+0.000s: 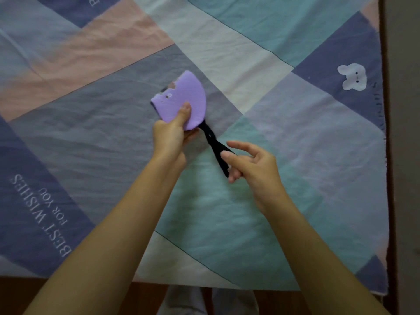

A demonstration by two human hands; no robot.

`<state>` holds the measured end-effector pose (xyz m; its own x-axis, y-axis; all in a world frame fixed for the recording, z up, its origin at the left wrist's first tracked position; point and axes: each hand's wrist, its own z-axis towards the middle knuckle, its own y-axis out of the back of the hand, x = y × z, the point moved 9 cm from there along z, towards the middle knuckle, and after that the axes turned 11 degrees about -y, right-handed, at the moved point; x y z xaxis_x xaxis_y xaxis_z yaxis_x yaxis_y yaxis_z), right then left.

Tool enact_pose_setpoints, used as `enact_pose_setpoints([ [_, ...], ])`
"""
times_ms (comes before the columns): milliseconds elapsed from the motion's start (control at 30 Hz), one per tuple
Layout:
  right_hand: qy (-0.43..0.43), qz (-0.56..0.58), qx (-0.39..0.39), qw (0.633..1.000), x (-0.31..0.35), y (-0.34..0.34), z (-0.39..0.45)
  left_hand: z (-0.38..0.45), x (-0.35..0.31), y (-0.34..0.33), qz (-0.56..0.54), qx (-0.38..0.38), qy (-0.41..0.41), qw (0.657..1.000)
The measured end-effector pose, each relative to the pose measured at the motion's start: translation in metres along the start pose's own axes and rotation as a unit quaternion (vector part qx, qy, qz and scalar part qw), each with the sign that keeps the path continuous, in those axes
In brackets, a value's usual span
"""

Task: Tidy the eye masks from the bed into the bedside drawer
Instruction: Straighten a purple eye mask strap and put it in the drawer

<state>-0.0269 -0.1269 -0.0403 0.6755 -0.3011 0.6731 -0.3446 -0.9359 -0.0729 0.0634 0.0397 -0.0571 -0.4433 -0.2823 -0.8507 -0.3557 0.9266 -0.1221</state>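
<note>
Purple eye mask (181,101) folded in half, held up over the bed (261,64), mid-frame. Left hand (171,135) grip closed on the mask's lower edge, thumb pressed on the front face, fingers curled behind. Small printed marks show near the folded edge. Black strap (214,144) runs from the mask's lower right corner down to the right hand (252,164). Right hand grip partly closed: lower fingers and thumb appear to pinch the strap end, index finger extended loose above it. Bed covered with a patchwork quilt (91,133), blue, pink, teal and grey panels. White bunny print (353,77) on a blue panel at right. "BEST WISHES FOR YOU" lettering (41,212) at left. Drawer not seen.
</note>
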Motion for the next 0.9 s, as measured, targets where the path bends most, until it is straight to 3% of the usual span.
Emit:
enact_pose_setpoints([
  [33, -0.034, 0.092, 0.036, 0.995, -0.003, 0.000, 0.000, 0.006, 0.000, 0.011, 0.001, -0.031, -0.008, 0.999],
  [100, -0.078, 0.307, 0.089, 0.944, 0.001, 0.000, 0.001, 0.011, 0.004, 0.023, 0.019, -0.049, -0.010, 0.999],
  [200, -0.043, 0.498, 0.125, 0.857, 0.018, 0.008, 0.011, -0.001, 0.018, 0.016, 0.019, 0.015, 0.018, 1.000],
  [233, -0.023, 0.492, 0.112, 0.863, 0.022, 0.010, 0.015, -0.008, 0.023, 0.009, -0.002, 0.044, 0.034, 0.998],
  [267, 0.001, 0.439, 0.076, 0.895, 0.023, 0.014, 0.018, -0.014, 0.026, 0.003, -0.023, 0.072, 0.047, 0.996],
  [333, 0.078, 0.246, -0.036, 0.965, 0.033, 0.024, 0.017, -0.026, 0.027, -0.006, -0.049, 0.110, 0.064, 0.991],
  [400, 0.159, 0.074, -0.107, 0.979, 0.049, 0.027, 0.007, -0.036, 0.027, -0.011, -0.049, 0.135, 0.078, 0.986],
  [467, 0.187, -0.004, -0.098, 0.977, 0.053, 0.019, 0.000, -0.043, 0.025, -0.013, -0.027, 0.152, 0.074, 0.985],
  [633, 0.178, -0.042, 0.005, 0.983, 0.043, -0.004, -0.016, -0.038, 0.011, 0.001, 0.057, 0.147, -0.002, 0.988],
  [900, 0.214, -0.132, 0.041, 0.967, 0.051, -0.020, -0.026, -0.067, -0.006, -0.014, 0.159, 0.379, -0.077, 0.908],
])
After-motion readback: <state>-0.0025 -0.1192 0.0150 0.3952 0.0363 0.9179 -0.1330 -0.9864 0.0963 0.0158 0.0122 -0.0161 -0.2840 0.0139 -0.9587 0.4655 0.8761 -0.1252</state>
